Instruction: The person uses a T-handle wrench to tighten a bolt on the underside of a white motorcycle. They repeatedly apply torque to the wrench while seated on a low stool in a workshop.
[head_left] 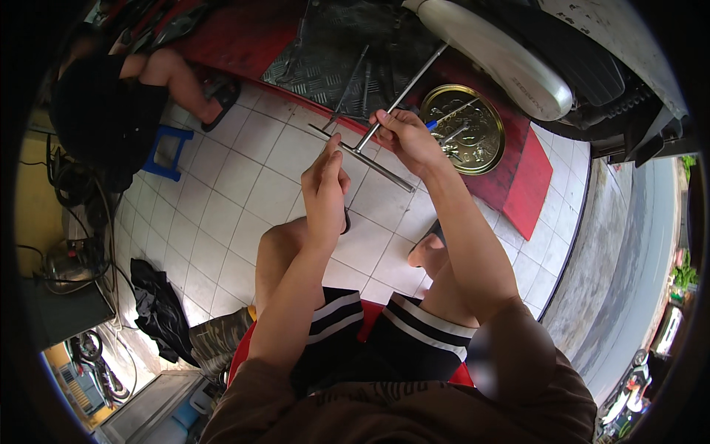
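A long metal T-handle wrench (405, 95) slants from near the middle of the view up to the right, its far end at the silver exhaust muffler (510, 63) of a motorbike. My right hand (408, 140) pinches its shaft just beyond the crossbar. Nearer to me, my left hand (323, 185) is raised beside the crossbar's left half, index finger stretched out and its tip at the bar, the other fingers loosely bent. What the wrench's tip sits on is too small to tell.
A round gold tray (497, 154) with small metal parts and a blue-handled screwdriver (452, 113) rests on the red stand (531, 189). Long tools (355, 78) lie on its dark tread plate. At left, another person (103, 103) sits near a blue stool (168, 152).
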Demonstrator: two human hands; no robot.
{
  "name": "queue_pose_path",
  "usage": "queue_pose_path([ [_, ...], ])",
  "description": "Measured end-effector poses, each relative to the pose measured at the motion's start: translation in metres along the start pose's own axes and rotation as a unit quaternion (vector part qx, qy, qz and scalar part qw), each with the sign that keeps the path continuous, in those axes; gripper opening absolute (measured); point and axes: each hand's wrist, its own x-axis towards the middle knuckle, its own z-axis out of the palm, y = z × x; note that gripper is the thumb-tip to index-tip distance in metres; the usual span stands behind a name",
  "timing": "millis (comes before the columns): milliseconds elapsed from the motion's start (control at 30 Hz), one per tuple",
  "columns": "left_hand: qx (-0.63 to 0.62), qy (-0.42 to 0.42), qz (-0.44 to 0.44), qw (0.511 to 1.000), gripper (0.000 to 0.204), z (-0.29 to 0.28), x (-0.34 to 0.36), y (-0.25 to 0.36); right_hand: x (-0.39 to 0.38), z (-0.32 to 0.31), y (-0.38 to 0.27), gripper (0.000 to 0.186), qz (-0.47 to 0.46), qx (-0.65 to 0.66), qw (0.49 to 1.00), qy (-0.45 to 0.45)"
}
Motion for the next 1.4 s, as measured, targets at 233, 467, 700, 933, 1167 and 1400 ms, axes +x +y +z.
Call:
queue_pose_path([
  [233, -0.023, -0.262, -0.034, 0.964, 0.05, 0.006, -0.019, 0.01, 0.001, -0.009, -0.01, 0.025, -0.034, 0.064, 0.997, -0.014],
  [467, 0.016, -0.084, -0.055, 0.995, 0.053, -0.001, -0.003, 0.0, 0.0, -0.013, -0.008, 0.025, -0.032, 0.05, 0.998, 0.019],
  [700, -0.047, -0.221, -0.055, 0.973, 0.036, 0.005, -0.015, -0.001, 0.001, -0.018, -0.016, 0.026, -0.049, 0.096, 0.994, 0.025],
  [933, 0.177, -0.065, 0.115, 0.975, 0.031, 0.006, 0.004, -0.008, 0.002, -0.017, -0.016, 0.026, -0.054, 0.119, 0.99, 0.047],
  [1167, 0.28, -0.16, 0.17, 0.931, 0.013, 0.011, 0.006, -0.017, 0.0, -0.02, -0.029, 0.022, -0.052, 0.107, 0.985, 0.121],
  [1400, 0.234, -0.261, 0.142, 0.926, 0.012, 0.028, 0.002, -0.023, 0.025, -0.062, -0.059, 0.052, -0.133, 0.033, 0.973, 0.184],
])
